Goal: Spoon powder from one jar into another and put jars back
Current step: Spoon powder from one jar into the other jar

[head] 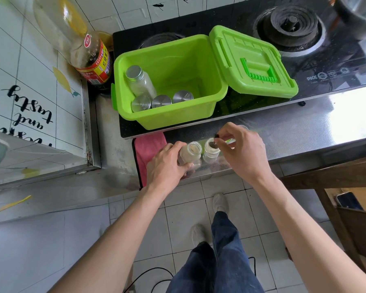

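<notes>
At the near counter [304,127] edge, the left hand [167,163] grips an open jar [190,154] of beige powder. Touching its right side stands a second open jar [210,155]; the right hand [241,149] pinches a spoon [213,145] dipped into its mouth. A pink cloth [148,149] lies left. Farther back, a green box [169,121] sits on the stove [325,66], lid [254,62] open, holding capped jars [162,101].

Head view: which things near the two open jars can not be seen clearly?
The spoon: head view; the right hand pinches it, only a dark end shows.
The left jar: head view; the left hand covers its lower side.
The pot: head view; cut off by the top right corner.
</notes>
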### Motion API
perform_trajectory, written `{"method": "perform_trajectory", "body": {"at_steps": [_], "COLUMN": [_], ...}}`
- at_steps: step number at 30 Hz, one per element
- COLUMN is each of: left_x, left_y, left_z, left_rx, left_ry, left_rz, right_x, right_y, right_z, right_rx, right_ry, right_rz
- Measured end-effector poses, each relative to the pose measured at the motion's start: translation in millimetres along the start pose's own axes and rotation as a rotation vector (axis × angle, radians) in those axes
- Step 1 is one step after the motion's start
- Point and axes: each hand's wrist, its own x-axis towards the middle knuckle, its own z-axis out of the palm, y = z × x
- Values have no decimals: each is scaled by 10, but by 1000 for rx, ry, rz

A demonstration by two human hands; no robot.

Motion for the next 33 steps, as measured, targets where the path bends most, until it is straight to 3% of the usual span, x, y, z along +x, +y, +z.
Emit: {"method": "perform_trajectory", "body": {"at_steps": [7, 14, 19, 27, 33], "left_x": [-3, -15, -13, -15, -21], "left_y": [9, 11, 25, 12, 1], "left_z": [-15, -46, -32, -25, -9], "left_rx": [-15, -26, -13, -20, -12], "left_ry": [-17, -19, -21, -12, -2], "left_rz": [-3, 6, 6, 5, 3], "right_x": [-26, -44, -84, -128, -109], "right_y": [18, -76, -146, -185, -119], "right_z": [-16, -130, -6, 273, 423], "right_rx": [114, 482, 501, 290, 296], "right_ry": [94, 349, 235, 102, 24], "right_rz": [78, 241, 186, 74, 140]}}
